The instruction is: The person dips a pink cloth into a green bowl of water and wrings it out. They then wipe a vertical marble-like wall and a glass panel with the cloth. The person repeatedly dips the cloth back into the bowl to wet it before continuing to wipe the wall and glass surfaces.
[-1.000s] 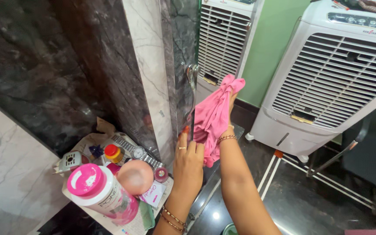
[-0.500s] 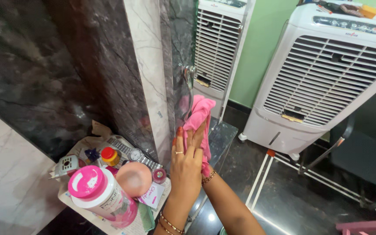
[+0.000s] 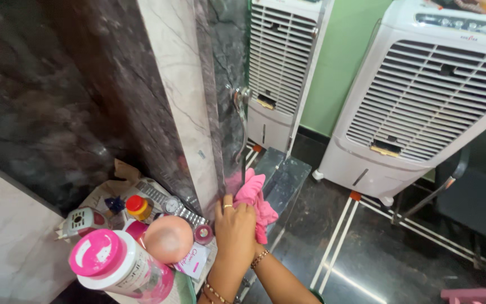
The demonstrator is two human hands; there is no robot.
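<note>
Pink cloth (image 3: 252, 198) sits bunched low against the edge of the dark marble panel (image 3: 220, 90), just under the curved metal handle (image 3: 242, 121), with both hands around it.

Starting at the far left, a small shelf (image 3: 195, 270) lined with paper is crowded with things: a white plug-in device (image 3: 80, 220), a little bottle with a red cap (image 3: 136, 206), a wristwatch with a metal band (image 3: 174, 206), a big pink-lidded bottle (image 3: 116, 267) lying on its side nearest the camera, and a smooth pink ball-shaped lid (image 3: 169, 238) beside it.

Next comes the left hand (image 3: 234, 228), ring and bangles on it, laid over the lower part of the cloth with the fingers curled down onto it, pressing it towards the marble. The right hand (image 3: 254, 247) is mostly hidden beneath the left one; only the wrist with its bead bracelet shows, so I can't tell how tightly it is closed, though it seems to be in the cloth's folds.

Right of the hands, a glass-topped ledge (image 3: 282, 177) juts out over the dark floor (image 3: 378, 253). Further right stand two white air coolers, one (image 3: 279, 62) against the green wall and a larger one (image 3: 428, 95) near the frame's right side.
</note>
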